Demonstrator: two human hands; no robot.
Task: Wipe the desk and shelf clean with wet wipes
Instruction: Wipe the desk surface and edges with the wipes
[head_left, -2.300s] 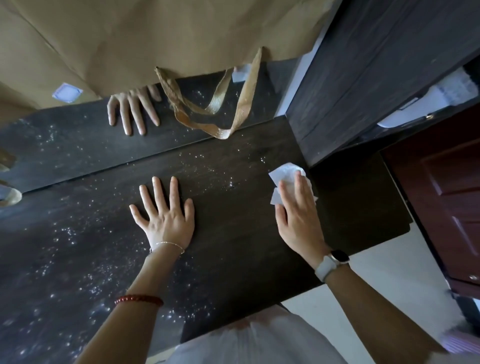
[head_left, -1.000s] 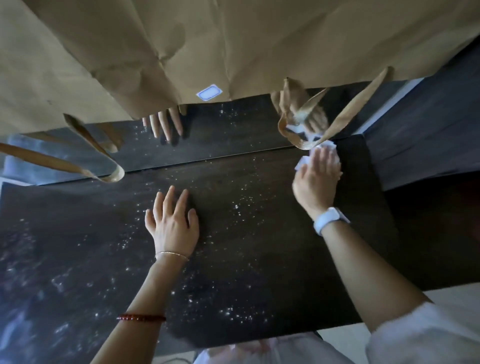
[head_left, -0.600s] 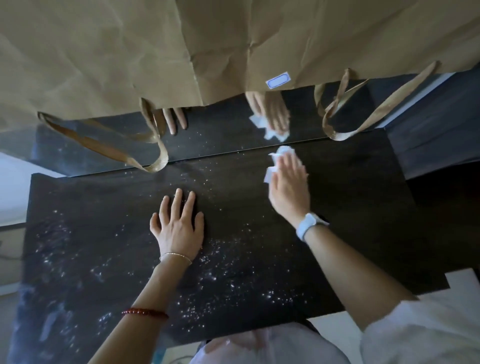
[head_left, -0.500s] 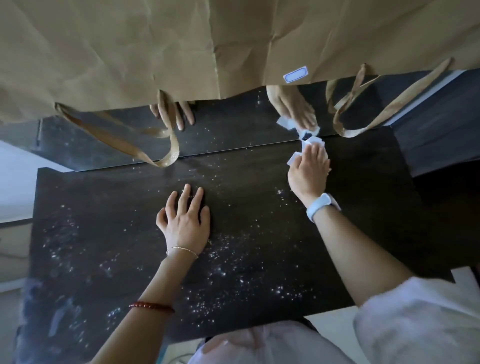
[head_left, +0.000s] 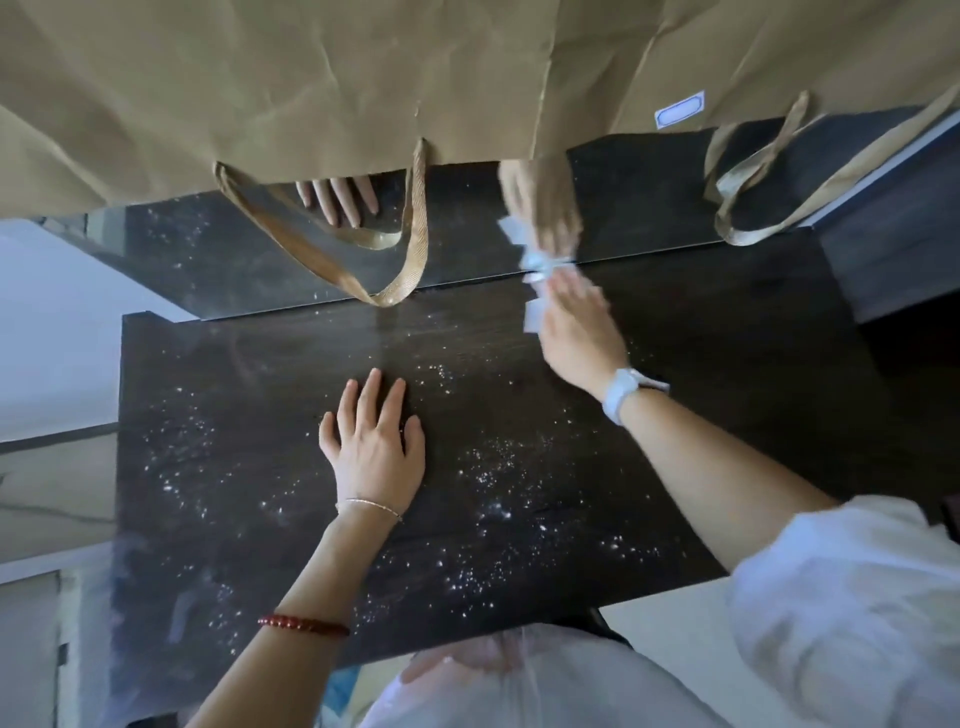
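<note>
A dark wooden desk top (head_left: 545, 415) is sprinkled with white specks, thickest near the front edge. My left hand (head_left: 375, 449) lies flat on it with fingers spread, holding nothing. My right hand (head_left: 576, 332), blurred by motion, presses a white wet wipe (head_left: 535, 306) onto the desk at its far edge. A glossy dark back panel (head_left: 234, 249) behind the desk mirrors both hands and the wipe.
Brown paper bags (head_left: 311, 78) with ribbon handles (head_left: 395, 260) hang over the back of the desk, one handle touching its far edge. A dark cabinet side (head_left: 893, 228) stands at the right. Pale floor (head_left: 52, 338) shows at the left.
My right hand with the wipe has swept along the desk's far edge, back and forth, and is now left of its spot half a second ago. My left hand stays flat.
</note>
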